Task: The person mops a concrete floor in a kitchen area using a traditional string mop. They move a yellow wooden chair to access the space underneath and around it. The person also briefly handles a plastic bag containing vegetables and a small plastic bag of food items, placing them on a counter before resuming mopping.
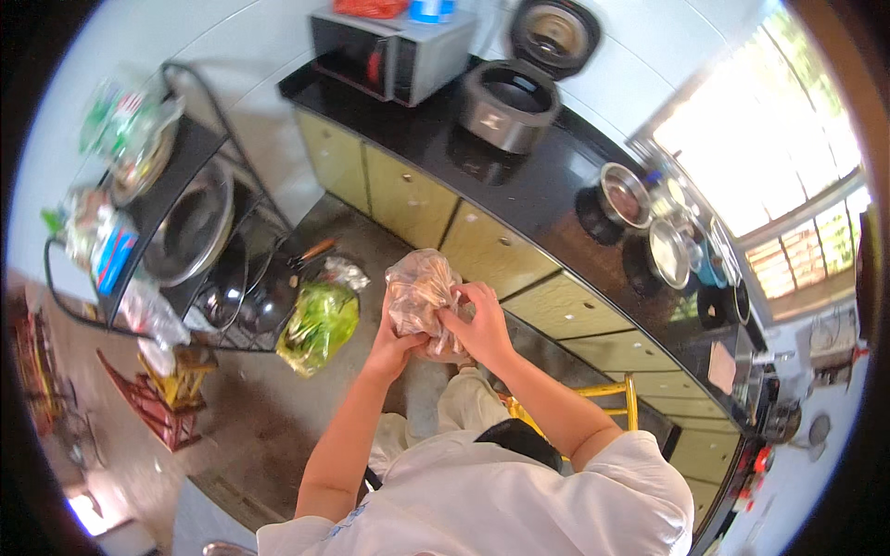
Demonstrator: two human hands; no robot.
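A crumpled clear plastic bag with brownish, pinkish contents is held up in front of me between both hands; what exactly is inside cannot be made out. My left hand cups the bag from its left and lower side. On the other side, my right hand pinches the plastic with thumb and fingers. A bag of green leafy vegetables is to the left of my hands, beside the rack.
A black rack with pans and bags stands at left. Along the dark counter are a microwave, an open rice cooker and metal bowls. A yellow stool is close on my right, wooden chairs left.
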